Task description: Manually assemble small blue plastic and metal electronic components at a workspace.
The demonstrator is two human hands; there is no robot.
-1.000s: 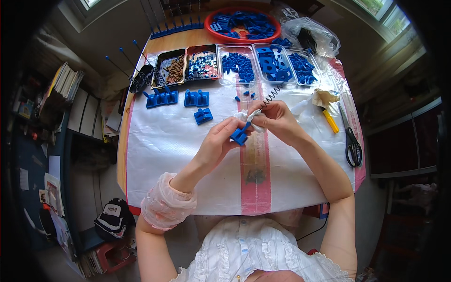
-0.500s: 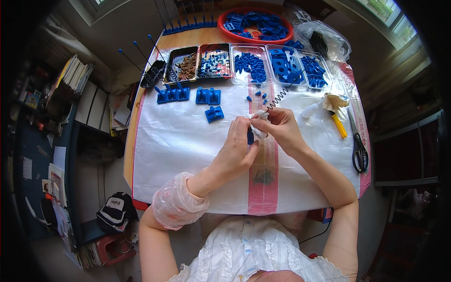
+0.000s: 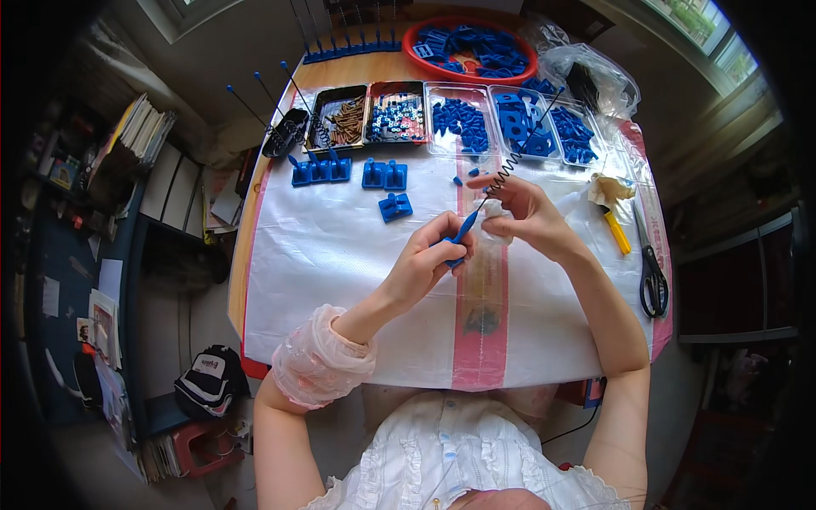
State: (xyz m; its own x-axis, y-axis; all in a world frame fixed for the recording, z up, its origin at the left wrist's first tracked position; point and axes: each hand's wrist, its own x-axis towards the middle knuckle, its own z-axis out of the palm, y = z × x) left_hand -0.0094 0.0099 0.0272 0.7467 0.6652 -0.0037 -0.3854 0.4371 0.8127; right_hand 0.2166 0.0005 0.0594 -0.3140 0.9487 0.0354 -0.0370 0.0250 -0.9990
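Observation:
My left hand point(image 3: 425, 255) is closed around a blue plastic base with a pointed stem point(image 3: 464, 228). A dark coiled spring wire point(image 3: 507, 165) rises from the stem's tip toward the upper right, over the clear trays. Beside the stem, my right hand point(image 3: 540, 219) pinches a crumpled white tissue point(image 3: 496, 224) between thumb and fingers, its index finger close to the wire. Several small blue cone-shaped caps point(image 3: 458, 181) lie just beyond the hands. Blue square bases with upright stems point(image 3: 395, 207) stand to the left, more of them point(image 3: 321, 171) behind.
Along the back are trays of brown screws point(image 3: 347, 119), small metal nuts point(image 3: 397, 117), and blue parts point(image 3: 460, 125). A red basin point(image 3: 410, 61) holds more blue pieces. Black scissors point(image 3: 653, 285) and a yellow-handled tool point(image 3: 617, 233) lie at right.
My right hand has drawn back to the right with the tissue, off the blue stem, which now shows. My left hand still holds the base. The whole view has shifted slightly.

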